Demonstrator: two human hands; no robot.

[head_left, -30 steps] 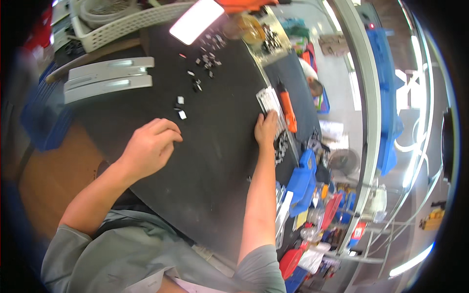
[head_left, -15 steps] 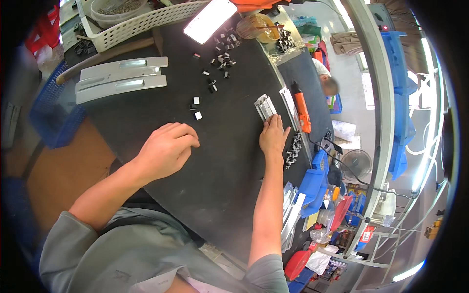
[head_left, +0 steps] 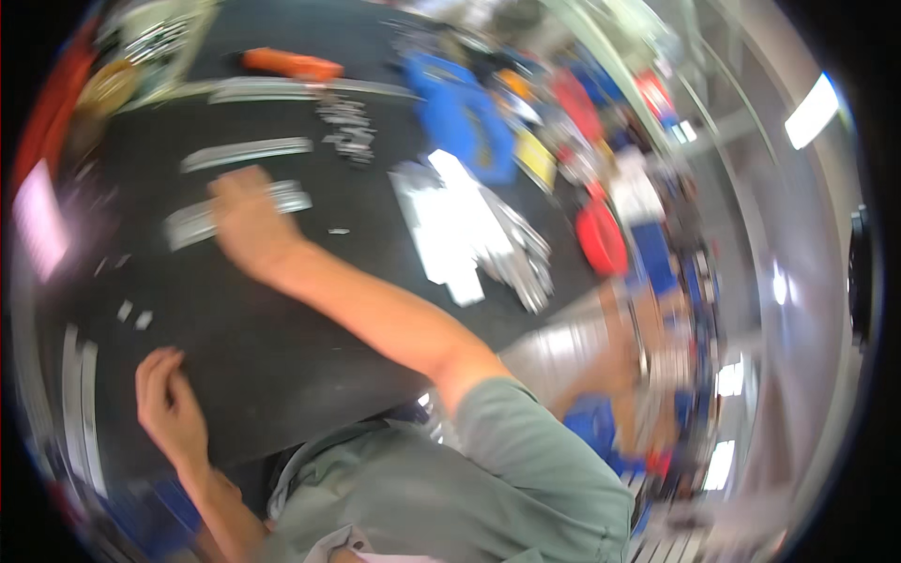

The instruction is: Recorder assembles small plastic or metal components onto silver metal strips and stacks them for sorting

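Dark counter [head_left: 282, 371], blurred by motion: the view has swung round within the last half second, so that the orange driver [head_left: 293, 65] and blue bin [head_left: 460, 117] now lie toward the upper edge. The right hand [head_left: 251, 225] lies across a metal rail [head_left: 192, 225], which now shows on both sides of it; whether the fingers grip cannot be told. A second rail [head_left: 246, 154] now rests apart, just beyond. The left hand [head_left: 172, 408], loosely curled and apparently empty, is near small white pieces [head_left: 143, 320]. Handling appears centred on the right hand's rail.
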